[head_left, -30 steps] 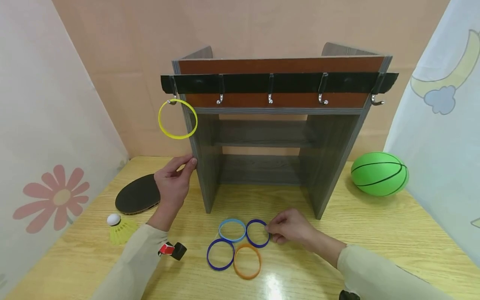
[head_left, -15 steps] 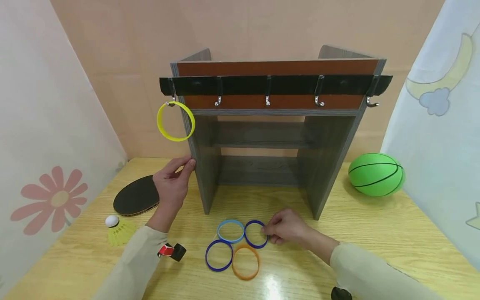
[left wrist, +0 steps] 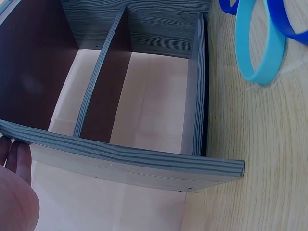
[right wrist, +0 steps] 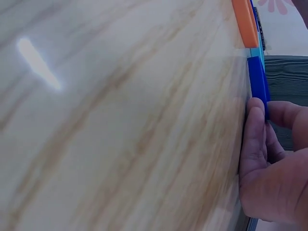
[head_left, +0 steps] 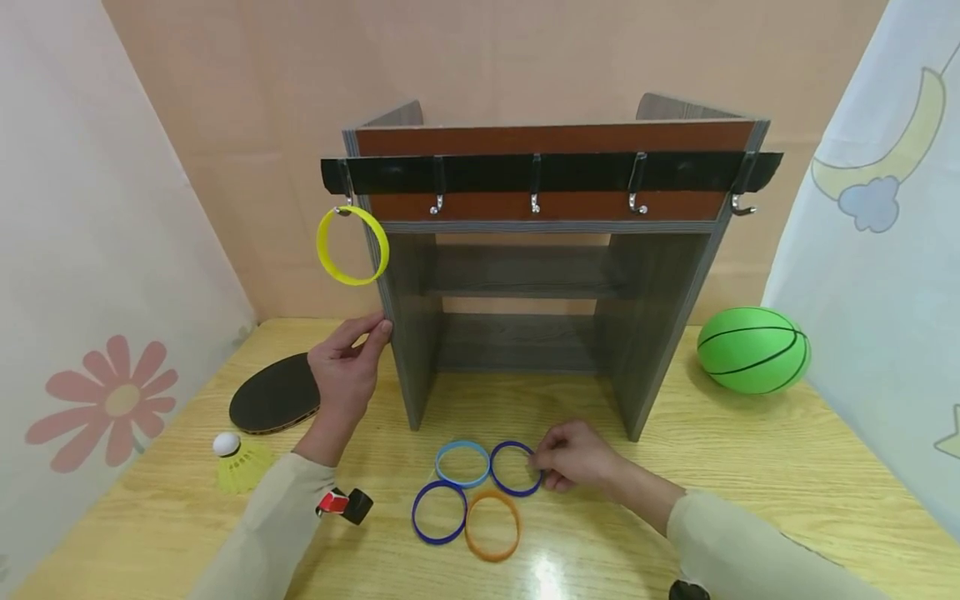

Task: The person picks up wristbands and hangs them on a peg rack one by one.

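Thumb and fingers of my left hand (head_left: pixel 345 367) grip the front edge of the grey wooden shelf's left side panel (head_left: pixel 401 350); the left wrist view shows some fingertips hidden behind that panel. My right hand (head_left: pixel 577 454) pinches the right side of a dark blue silicone wristband (head_left: pixel 492 475), seen edge-on between thumb and fingers in the right wrist view. This band lies among three others on the table: a light blue wristband (head_left: pixel 462 442), another dark blue wristband (head_left: pixel 414 518) and an orange wristband (head_left: pixel 518 533). A yellow wristband (head_left: pixel 322 250) hangs from the leftmost hook.
A black rail (head_left: pixel 487 175) with several silver hooks runs across the shelf front. Left on the wooden table (head_left: pixel 750 500) are a black table tennis paddle (head_left: pixel 273 396) and a yellow shuttlecock (head_left: pixel 243 467). At right sits a green ball (head_left: pixel 753 350).
The yellow wristband has turned slightly on its hook. My right hand and the pinched dark blue wristband have shifted very slightly right; my left hand keeps its place on the panel.
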Available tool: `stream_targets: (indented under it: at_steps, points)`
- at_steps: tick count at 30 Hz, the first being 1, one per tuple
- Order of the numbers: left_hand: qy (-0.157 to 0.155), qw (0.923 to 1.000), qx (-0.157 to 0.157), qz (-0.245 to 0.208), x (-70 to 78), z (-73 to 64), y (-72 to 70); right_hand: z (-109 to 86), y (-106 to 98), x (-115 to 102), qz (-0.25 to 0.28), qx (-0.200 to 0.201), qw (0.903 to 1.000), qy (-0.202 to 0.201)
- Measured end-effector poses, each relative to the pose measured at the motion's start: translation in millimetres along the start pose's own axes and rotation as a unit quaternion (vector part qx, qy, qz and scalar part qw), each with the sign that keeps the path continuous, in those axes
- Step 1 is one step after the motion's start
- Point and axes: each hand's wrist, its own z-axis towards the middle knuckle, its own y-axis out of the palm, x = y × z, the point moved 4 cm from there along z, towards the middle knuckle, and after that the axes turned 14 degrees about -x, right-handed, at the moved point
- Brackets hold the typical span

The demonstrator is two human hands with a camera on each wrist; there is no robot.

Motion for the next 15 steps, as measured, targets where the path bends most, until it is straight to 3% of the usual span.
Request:
stream_targets:
  at_steps: [8, 15]
  points:
    - [-0.001, 1.0, -0.002, 0.004, -2.0, -0.5, 0.8, -5.5, -5, 5, 0.06, -0.014, 0.998, -0.013]
    - [0.004, 1.0, -0.001, 0.001, -2.1, -0.2, -0.4, -14.2, -11, 5, 0.112, -0.082, 0.9899, -0.027]
